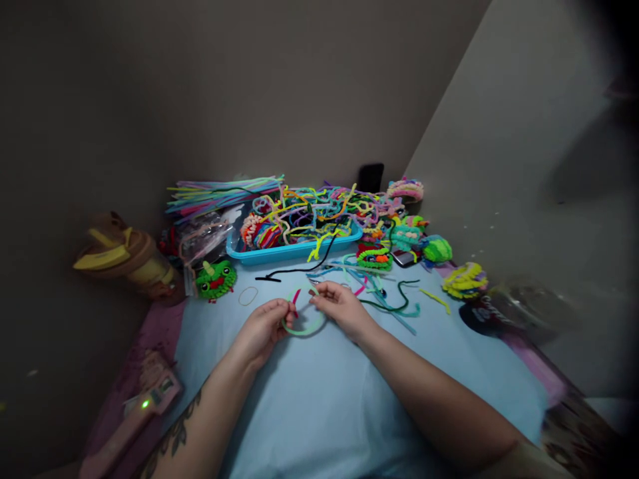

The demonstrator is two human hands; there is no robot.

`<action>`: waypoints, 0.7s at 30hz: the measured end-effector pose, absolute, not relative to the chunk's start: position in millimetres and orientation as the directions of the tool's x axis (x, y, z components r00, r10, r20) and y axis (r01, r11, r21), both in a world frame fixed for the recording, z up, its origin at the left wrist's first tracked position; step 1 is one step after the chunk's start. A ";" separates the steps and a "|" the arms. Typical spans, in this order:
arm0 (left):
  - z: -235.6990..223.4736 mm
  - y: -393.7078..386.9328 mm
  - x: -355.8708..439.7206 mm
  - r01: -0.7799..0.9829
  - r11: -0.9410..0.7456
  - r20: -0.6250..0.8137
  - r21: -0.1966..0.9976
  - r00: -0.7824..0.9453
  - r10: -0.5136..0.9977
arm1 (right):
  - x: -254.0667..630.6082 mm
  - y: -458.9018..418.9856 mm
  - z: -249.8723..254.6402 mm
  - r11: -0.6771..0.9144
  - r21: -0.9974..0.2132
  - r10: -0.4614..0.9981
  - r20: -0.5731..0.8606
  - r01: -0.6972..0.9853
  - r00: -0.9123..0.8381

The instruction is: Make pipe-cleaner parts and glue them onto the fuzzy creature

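My left hand (265, 327) pinches one side of a light green hoop (308, 331), a thin band bent into a ring. A short magenta pipe cleaner piece (295, 303) stands up at the left fingertips. With thumb and forefinger together, my right hand (342, 307) grips the other side of the hoop; a small brownish bit shows at those fingertips, too blurred to name. Behind the hands lies a black pipe cleaner (294, 270). Loose teal and green pipe cleaners (389, 307) are scattered to the right of my right hand.
A blue tray (294, 253) heaped with colourful pipe cleaners stands at the back. Left of it are a green fuzzy frog-like figure (216, 279), a rubber band (248, 296) and a lidded tumbler (130, 259). Fuzzy pieces (464, 281) and a dark-lidded clear container (482, 318) sit rightward.
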State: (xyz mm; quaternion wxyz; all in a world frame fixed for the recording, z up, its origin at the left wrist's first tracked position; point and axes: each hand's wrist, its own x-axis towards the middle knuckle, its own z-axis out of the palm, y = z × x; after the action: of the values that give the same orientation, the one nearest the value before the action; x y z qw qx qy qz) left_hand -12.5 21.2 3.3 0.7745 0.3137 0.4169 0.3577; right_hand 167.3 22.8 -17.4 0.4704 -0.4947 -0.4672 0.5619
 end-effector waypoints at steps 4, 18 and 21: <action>5.5 18.4 -9.9 -0.162 0.537 -0.431 0.828 0.427 0.794 | 164.3 19.3 -16.3 0.015 -1.000 0.999 0.015 0.003 -0.040; 3.7 14.5 -5.7 -0.104 0.547 -0.448 0.831 0.457 0.768 | 161.8 13.8 -15.6 0.120 -0.973 0.991 0.107 0.199 -0.075; 2.4 16.0 -7.2 -0.173 0.547 -0.417 0.819 0.474 0.775 | 161.9 13.9 -17.4 0.060 -0.983 0.996 0.047 0.173 -0.080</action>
State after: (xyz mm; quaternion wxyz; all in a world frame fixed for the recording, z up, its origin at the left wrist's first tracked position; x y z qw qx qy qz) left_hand -7.2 16.0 2.4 0.7769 0.3654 0.4120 0.3053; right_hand 161.9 13.9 -17.4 0.4482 -0.5092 -0.5736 0.4591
